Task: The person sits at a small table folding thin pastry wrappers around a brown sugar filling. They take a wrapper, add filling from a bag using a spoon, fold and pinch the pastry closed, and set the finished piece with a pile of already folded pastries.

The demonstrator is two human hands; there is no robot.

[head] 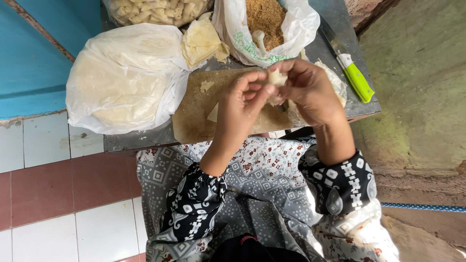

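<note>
The fingers (259, 92) of the left hand (241, 104) and those of the right hand (307, 90) close together on a small, pale, folded piece of pastry dough (276, 77), pinched between both sets of fingertips just above centre frame. Both hands reach it equally; its long axis cannot be told. Below it lies a brown wooden board (194, 114) on a grey metal surface (136, 140). A clear bag of brown crumbed filling (264, 19) sits directly above; a green-handled knife (357, 80) lies at right.

Three plastic bags: white bulging left (127, 77), clear top (155, 10), white green-printed centre (296, 29).
</note>
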